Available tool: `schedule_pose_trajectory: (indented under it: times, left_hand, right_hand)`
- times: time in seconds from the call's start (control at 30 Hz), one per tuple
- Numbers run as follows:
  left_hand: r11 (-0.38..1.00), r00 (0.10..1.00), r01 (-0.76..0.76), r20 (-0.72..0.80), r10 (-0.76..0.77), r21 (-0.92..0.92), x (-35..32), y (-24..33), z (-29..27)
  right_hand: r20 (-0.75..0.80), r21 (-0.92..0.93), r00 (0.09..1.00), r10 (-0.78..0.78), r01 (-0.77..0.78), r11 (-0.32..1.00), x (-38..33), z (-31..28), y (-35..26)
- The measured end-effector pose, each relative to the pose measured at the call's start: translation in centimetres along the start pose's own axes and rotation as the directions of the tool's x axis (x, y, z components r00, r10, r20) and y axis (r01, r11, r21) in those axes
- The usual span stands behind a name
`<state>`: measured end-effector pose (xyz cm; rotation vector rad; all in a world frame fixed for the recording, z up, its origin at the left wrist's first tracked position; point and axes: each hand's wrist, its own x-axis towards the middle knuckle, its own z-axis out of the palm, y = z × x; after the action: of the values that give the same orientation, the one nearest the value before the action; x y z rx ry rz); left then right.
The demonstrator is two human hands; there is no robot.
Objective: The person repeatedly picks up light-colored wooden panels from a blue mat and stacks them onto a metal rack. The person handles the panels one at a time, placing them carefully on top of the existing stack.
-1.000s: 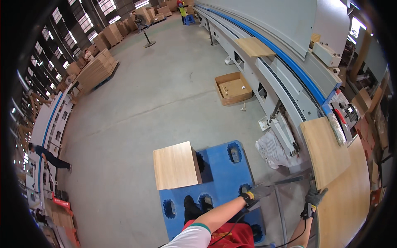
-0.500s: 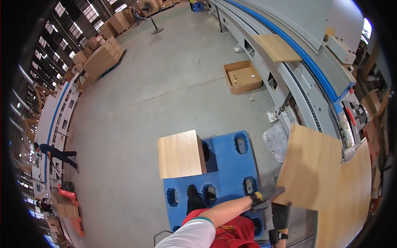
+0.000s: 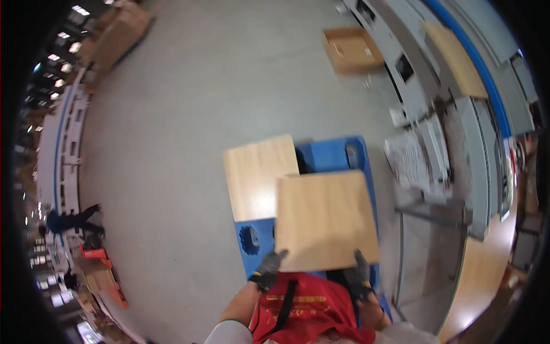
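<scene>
A square light-wood board is held in front of me by its near edge. My left hand, in a dark grey glove, grips its near left corner, thumb on top. My right hand, gloved alike, grips the same edge near the right corner. Fingers beneath the board are hidden. Below it, a blue plastic pallet lies on the floor. On the pallet's far left part rests a stack of like boards, and the held board overlaps the stack's near right corner in view.
To the right runs a long grey machine with a blue strip and another board on it. An open cardboard box and a whitish sack lie beside it. A wooden tabletop is at right. Another person works far left.
The board has moved left from over the wooden tabletop to above the pallet. My left hand has come across with it, and both hands now hold its near edge.
</scene>
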<state>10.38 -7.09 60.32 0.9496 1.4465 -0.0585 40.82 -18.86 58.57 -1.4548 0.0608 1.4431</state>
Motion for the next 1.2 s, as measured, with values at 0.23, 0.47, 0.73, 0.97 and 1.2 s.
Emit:
schedule_pose_trajectory:
  times: [0.23, 0.47, 0.73, 0.97, 1.2]
  left_hand:
    - [-0.016, 0.941, -0.182, -0.169, -0.294, -0.983, 7.9, -13.3, -6.5]
    - [0.033, 0.924, -0.309, -0.308, -0.226, -0.951, 20.8, -16.6, -8.6]
    - [0.840, 0.825, -0.136, -0.529, -0.198, -0.526, 25.2, -18.0, -12.9]
    - [0.250, 0.811, -0.164, -0.275, -0.517, -0.954, 24.9, -20.6, -18.6]
    - [0.850, 0.932, -0.151, -0.359, -0.048, -0.505, 26.9, -17.0, -26.9]
  right_hand:
    - [-0.082, 0.681, 0.952, 0.296, -0.164, 0.714, 12.5, 14.2, 15.8]
    - [-0.113, 0.486, 0.946, 0.304, -0.215, 0.847, 21.0, 20.1, 22.8]
    - [-0.114, 0.219, 0.991, 0.076, -0.049, 0.974, 24.6, 24.9, 21.4]
    - [0.472, -0.869, 0.875, -0.103, 0.482, 0.111, 24.1, 18.8, 16.7]
    - [0.340, -0.809, 0.840, -0.423, 0.491, 0.324, 33.8, 15.1, 9.4]
